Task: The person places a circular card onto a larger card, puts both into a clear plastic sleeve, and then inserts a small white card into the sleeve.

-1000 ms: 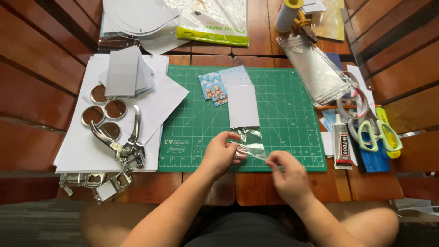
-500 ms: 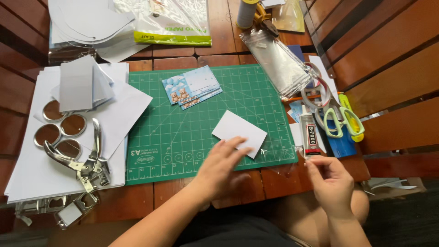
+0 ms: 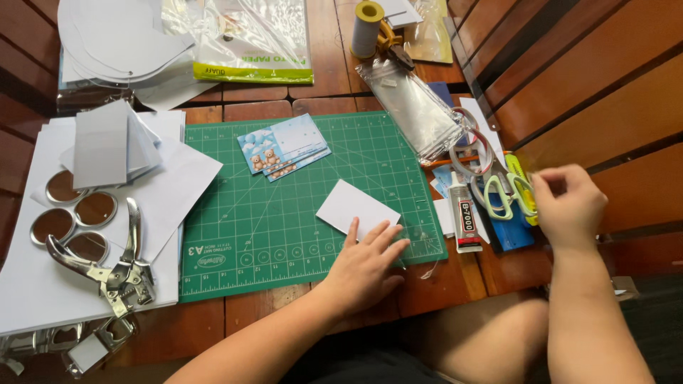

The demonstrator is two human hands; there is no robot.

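Note:
My left hand (image 3: 366, 267) lies flat on the near edge of the green cutting mat (image 3: 284, 235), fingers spread. Its fingertips touch a blank white card (image 3: 354, 206) and a bit of clear film beside it. My right hand (image 3: 569, 206) hovers off the mat's right side with fingers curled together. It is just right of the green-handled scissors (image 3: 506, 193). I see nothing in that hand. A small stack of printed cards with bears (image 3: 284, 146) lies higher on the mat.
A glue tube (image 3: 462, 217) and blue items lie right of the mat. A clear zip bag (image 3: 416, 107) and a thread spool (image 3: 368, 28) are behind. On white sheets (image 3: 43, 299) at left are a metal punch tool (image 3: 117, 267), round discs (image 3: 71, 213) and folded papers (image 3: 107, 142).
My right hand left the clear strip and moved right to the scissors. My left hand dropped flat onto the mat beside the white card. The view shifted left.

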